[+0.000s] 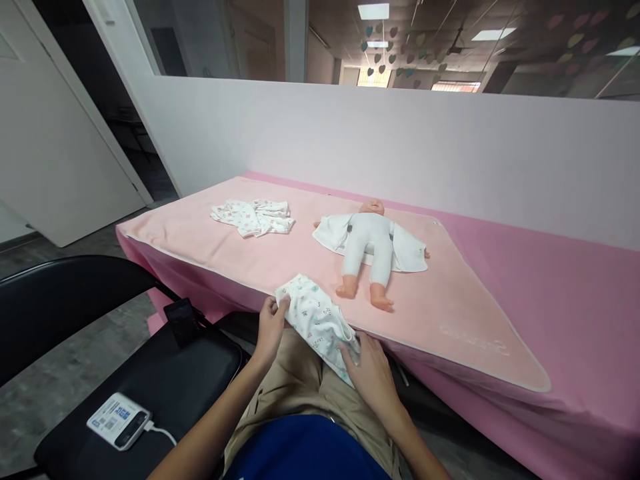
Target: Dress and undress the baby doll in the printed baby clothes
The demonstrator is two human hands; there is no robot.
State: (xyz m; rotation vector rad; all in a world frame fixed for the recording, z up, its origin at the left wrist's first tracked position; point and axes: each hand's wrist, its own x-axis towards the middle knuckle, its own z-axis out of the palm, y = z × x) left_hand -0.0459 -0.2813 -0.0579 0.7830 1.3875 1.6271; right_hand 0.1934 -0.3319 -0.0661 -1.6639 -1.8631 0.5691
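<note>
A pair of white printed baby pants [317, 320] hangs over the table's near edge, partly above my lap. My left hand [273, 323] pinches one end of the cloth between thumb and fingers. At the other end my right hand [369, 370] grips the fabric, its thumb on top and the fingers partly hidden behind. Beyond them a baby doll [369, 243] lies on its back, feet toward me. Its arms are in the sleeves of a white top [410, 250] that is spread open underneath it.
Another printed baby garment [255, 217] lies on the pink blanket [475, 320] at the left. On the black chair [165, 380] beside me are a phone [183, 321] and a white power bank [119, 420] with a cable. A white wall [390, 140] stands behind the table.
</note>
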